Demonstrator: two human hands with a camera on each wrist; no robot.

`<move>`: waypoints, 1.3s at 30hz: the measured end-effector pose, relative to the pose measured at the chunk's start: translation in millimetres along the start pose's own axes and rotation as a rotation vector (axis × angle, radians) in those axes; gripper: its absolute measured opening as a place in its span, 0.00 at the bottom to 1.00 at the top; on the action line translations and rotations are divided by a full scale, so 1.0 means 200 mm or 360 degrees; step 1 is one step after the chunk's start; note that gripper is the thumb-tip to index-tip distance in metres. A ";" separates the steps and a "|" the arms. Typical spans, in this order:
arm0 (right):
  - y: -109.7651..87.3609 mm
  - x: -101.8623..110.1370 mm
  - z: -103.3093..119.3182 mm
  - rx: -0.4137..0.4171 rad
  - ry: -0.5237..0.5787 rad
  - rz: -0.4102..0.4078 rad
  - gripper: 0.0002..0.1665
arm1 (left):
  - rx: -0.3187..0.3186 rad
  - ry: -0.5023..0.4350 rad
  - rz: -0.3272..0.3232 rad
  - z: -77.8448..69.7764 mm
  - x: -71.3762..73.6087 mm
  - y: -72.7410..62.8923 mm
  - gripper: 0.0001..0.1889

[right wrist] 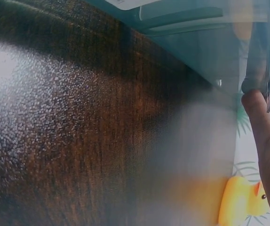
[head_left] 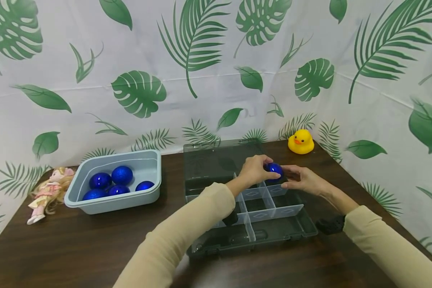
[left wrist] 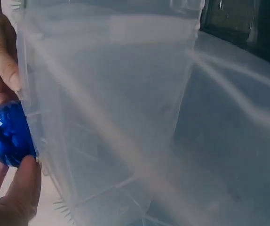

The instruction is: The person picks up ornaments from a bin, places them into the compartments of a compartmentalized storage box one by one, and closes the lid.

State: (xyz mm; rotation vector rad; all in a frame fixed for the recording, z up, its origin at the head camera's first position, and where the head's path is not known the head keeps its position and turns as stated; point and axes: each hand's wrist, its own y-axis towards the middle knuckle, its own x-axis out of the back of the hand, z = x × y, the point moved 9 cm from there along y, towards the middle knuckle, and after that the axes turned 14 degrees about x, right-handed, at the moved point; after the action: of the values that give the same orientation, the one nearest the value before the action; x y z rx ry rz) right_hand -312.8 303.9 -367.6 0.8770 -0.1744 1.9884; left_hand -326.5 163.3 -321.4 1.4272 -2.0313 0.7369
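Blue ball [head_left: 275, 171] sits in the grip of the left hand [head_left: 255, 171], which pinches it between thumb and fingers above the far right part of a dark see-through box [head_left: 306, 230]. Whether it touches the compartment below it (the fingers block that spot) I cannot tell. Just beside it, on the right, the right hand [head_left: 307, 182] grasps the rim of the box, thumb on one side and fingers on the other, as the right wrist view shows best.

Pale dividers [head_left: 289, 210] split the box into compartments, and its lid [head_left: 216, 162] is folded back toward the far side. Over on the left of the counter [head_left: 147, 240] stands a light blue tub [head_left: 156, 192] with five more blue balls [head_left: 122, 175] in it, four grouped toward the left and one near its right end. A doll [head_left: 52, 190] with long fair hair lies just beside the tub, on its left, the head pointing to the far side. Far right, near the backdrop [head_left: 209, 104] (white, printed with green leaves), rests a yellow duck [head_left: 301, 142], well apart from the tub.
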 end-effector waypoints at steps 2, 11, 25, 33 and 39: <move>0.01 -0.01 0.00 0.0020 -0.0007 0.0006 0.38 | 0.0004 0.0037 -0.0023 0.01 0.00 -0.01 0.26; -0.01 -0.02 -0.01 -0.0027 -0.0075 0.0009 0.38 | 0.0059 0.0032 0.0039 0.04 -0.01 -0.03 0.27; -0.01 0.00 0.00 -0.0053 -0.0150 0.0006 0.38 | -0.0061 -0.0373 0.0181 0.39 0.63 -0.30 0.22; 0.00 0.00 0.01 -0.0046 -0.0147 0.0016 0.38 | 0.0220 -0.0484 0.0042 0.99 1.01 -0.43 0.25; 0.00 0.00 0.01 -0.0081 -0.0124 0.0027 0.39 | 0.0274 -0.0432 0.0027 1.21 1.07 -0.50 0.28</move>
State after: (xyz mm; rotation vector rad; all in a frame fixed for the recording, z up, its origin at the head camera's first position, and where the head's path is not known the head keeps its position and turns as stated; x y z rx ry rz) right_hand -312.2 302.8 -366.2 0.9235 -0.2762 1.9582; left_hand -321.9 -174.7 -327.5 1.6883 -2.2298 0.7765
